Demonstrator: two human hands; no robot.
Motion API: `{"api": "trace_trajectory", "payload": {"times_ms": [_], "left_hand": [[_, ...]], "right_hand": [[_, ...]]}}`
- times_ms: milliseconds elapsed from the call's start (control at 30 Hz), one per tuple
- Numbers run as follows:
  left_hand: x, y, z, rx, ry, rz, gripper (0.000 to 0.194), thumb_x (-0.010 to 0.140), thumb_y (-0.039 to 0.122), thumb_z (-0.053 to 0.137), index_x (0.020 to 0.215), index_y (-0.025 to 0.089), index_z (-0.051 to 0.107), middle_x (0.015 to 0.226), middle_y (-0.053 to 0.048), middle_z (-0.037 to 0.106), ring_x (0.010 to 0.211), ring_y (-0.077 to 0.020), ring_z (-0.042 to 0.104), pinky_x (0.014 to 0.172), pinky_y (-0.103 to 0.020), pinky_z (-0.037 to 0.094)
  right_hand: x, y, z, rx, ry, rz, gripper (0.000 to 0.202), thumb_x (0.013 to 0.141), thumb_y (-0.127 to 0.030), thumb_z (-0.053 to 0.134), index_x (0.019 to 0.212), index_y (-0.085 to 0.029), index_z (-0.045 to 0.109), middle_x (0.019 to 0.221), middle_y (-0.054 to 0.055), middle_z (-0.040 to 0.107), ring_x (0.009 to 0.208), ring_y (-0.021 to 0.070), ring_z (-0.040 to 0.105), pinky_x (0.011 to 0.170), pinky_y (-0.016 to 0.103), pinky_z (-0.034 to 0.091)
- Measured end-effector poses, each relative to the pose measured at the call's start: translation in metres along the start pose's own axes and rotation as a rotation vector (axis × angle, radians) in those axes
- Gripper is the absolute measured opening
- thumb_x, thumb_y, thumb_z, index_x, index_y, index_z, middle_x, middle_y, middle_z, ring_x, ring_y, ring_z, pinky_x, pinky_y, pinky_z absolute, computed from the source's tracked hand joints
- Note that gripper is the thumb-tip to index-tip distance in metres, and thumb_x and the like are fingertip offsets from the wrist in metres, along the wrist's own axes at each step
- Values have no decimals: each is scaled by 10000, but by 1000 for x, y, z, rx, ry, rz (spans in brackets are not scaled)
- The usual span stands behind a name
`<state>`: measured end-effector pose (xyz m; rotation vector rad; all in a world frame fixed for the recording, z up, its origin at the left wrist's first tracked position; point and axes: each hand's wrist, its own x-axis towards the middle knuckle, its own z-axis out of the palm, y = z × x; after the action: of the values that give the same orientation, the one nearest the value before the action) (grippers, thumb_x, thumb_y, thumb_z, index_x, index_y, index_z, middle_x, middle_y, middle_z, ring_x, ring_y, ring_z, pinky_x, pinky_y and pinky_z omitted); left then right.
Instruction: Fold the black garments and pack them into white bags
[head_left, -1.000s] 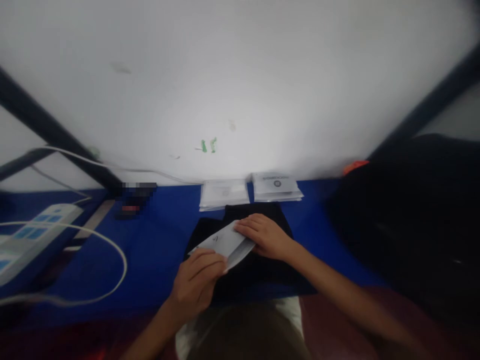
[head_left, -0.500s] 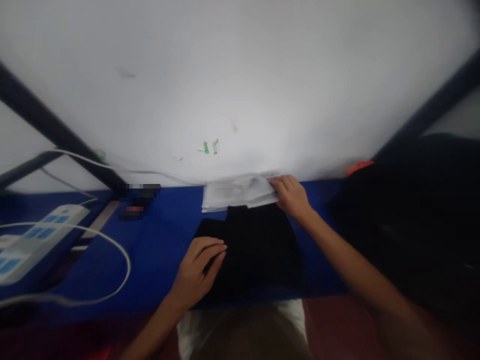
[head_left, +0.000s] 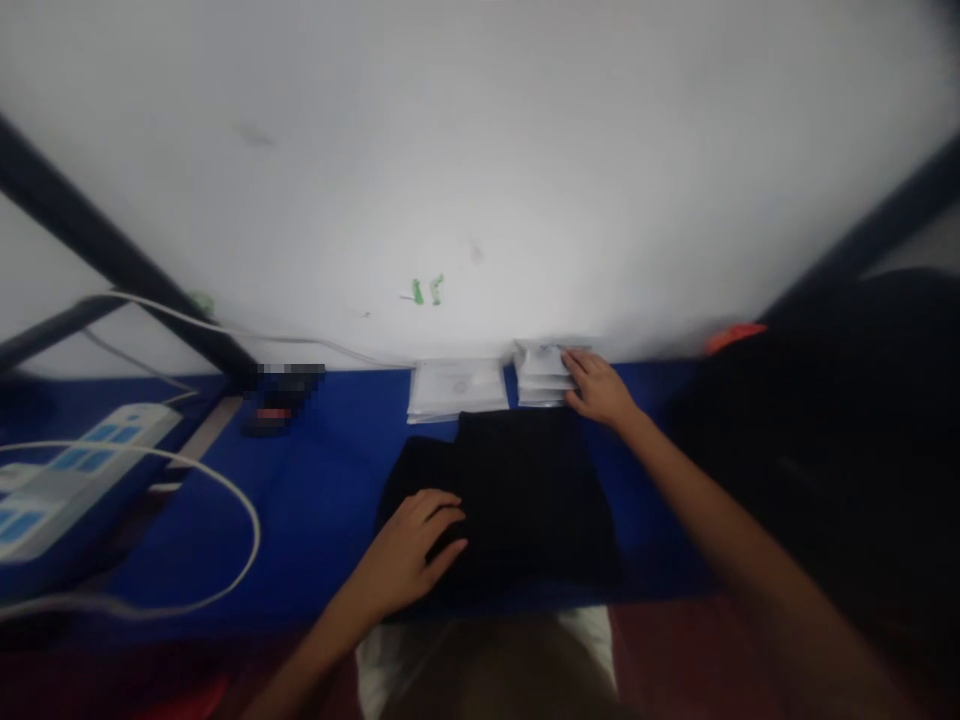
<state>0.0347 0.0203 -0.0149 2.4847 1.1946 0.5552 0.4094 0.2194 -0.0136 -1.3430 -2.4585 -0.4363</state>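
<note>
Folded black cloth (head_left: 525, 500) lies on the blue surface in front of me. My left hand (head_left: 416, 545) rests over its left part, fingers slightly spread and grasping nothing. Beyond the cloth, along the wall, sit two white stacks of flat, thin packets or papers; their exact kind is blurred. The left stack (head_left: 457, 388) lies flat and untouched. At the right stack (head_left: 538, 372), whose layers look loosely fanned, my right hand (head_left: 600, 388) grips the right edge, fingers on top and thumb lower down.
A white power strip (head_left: 90, 470) with blue sockets stands at the left, with a white cable (head_left: 251, 540) looping beside it. A pixelated dark object (head_left: 281, 400) lies near the left post. A dark bulk (head_left: 840, 430) fills the right side, an orange item (head_left: 735, 337) behind it.
My right hand has shifted slightly right, and the white packets under it have drawn away from the left stack, leaving a blue gap. My left hand has flattened and moved slightly right on the cloth.
</note>
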Motion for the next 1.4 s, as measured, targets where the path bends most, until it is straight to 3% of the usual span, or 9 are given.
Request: {"api": "trace_trajectory", "payload": {"times_ms": [200,367,500,667,800,900,1067,1233,1400], "left_hand": [[0,-2,-3,-21,-92,-7,309,926,371,600,1199,227,608,1283,-103,585,1193,-281,548,1012,-477,467],[-5,-3,-8,-39,-207,0,748,770,612,715,1381,235,505,1439,-131,501,1333,-352,440,1100,-553,382],[-11,-2,-9,-24,-272,3,903,693,584,792,1451,249,435,1528,-123,420,1397,-372,367,1132,-578,335],[-15,-1,-7,10,-263,16,840,747,474,777,1470,255,410,1561,-110,378,1419,-359,348,1135,-568,340],[-15,-1,-10,35,-225,52,615,853,412,668,1413,234,486,1506,-104,461,1400,-328,391,1128,-531,369],[-12,0,-16,44,-226,55,499,891,339,613,1371,227,529,1449,-101,529,1375,-300,437,1119,-499,393],[-12,5,-16,101,-350,35,831,723,451,787,1448,238,442,1541,-135,407,1420,-373,352,1114,-577,365],[-25,6,2,150,-365,25,857,745,414,784,1486,252,384,1594,-122,312,1466,-376,260,1129,-601,331],[-40,3,7,124,-297,59,681,839,308,686,1464,263,419,1564,-101,378,1446,-344,329,1116,-560,386]], "right_hand": [[-4,-7,4,25,-17,19,686,941,-499,448,1436,-26,410,1463,242,452,1364,367,399,1125,523,335],[-5,-6,1,41,-35,28,705,948,-517,442,1455,-31,379,1501,242,406,1397,368,370,1140,530,319],[-6,-9,-12,52,-42,9,713,940,-489,478,1493,-67,324,1545,226,342,1432,357,323,1157,536,293],[-14,-39,-31,101,-6,10,678,956,-375,473,1540,-129,232,1581,186,290,1458,338,280,1163,548,295],[-37,-90,-44,263,-46,-10,598,989,-310,432,1534,-133,263,1525,190,395,1428,308,354,1147,511,355],[-59,-133,-55,451,-182,-137,631,985,-377,483,1536,-151,272,1536,165,392,1432,276,353,1151,470,366],[-88,-186,-68,593,-396,-246,795,895,-510,622,1525,-138,313,1533,172,397,1425,291,361,1171,475,325],[-109,-202,-69,564,-434,-181,694,893,-337,642,1494,-113,376,1542,179,374,1436,284,345,1199,488,264],[-129,-198,-78,575,-428,-172,617,877,-211,599,1462,-117,427,1500,162,447,1409,277,394,1183,494,309]]}}
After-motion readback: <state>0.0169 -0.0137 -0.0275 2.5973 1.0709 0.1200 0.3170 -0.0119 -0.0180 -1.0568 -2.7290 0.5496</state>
